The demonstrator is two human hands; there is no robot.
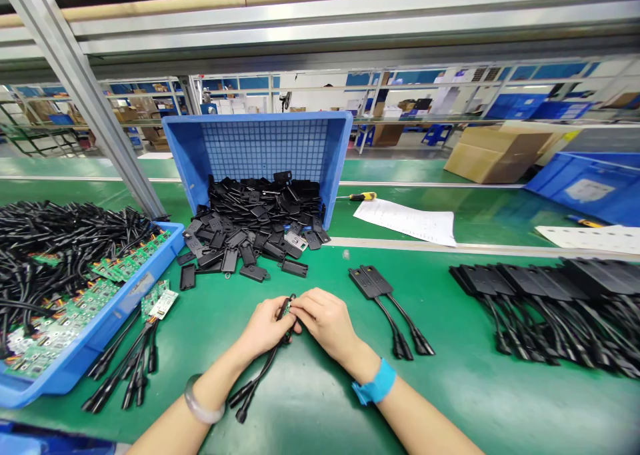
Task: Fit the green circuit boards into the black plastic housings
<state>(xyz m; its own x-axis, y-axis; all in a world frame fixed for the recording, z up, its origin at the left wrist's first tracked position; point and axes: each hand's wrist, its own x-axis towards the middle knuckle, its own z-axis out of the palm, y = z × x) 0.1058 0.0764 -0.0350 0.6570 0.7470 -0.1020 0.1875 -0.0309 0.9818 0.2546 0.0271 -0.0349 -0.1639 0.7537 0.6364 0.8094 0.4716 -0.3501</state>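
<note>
Near the middle of the green table, my left hand is closed on a small black casing with a bit of green board showing. Black cables with plug ends hang from it toward the table's front. My right hand pinches the same casing from the other side, its fingertips touching those of my left hand. Much of the casing is hidden by the fingers. To the right lie two cased units side by side, their cables pointing toward me.
A tipped blue crate spills black casings behind my hands. At left, a blue bin holds cabled boards, with loose ones beside it. Finished-looking units, paper and a screwdriver lie right.
</note>
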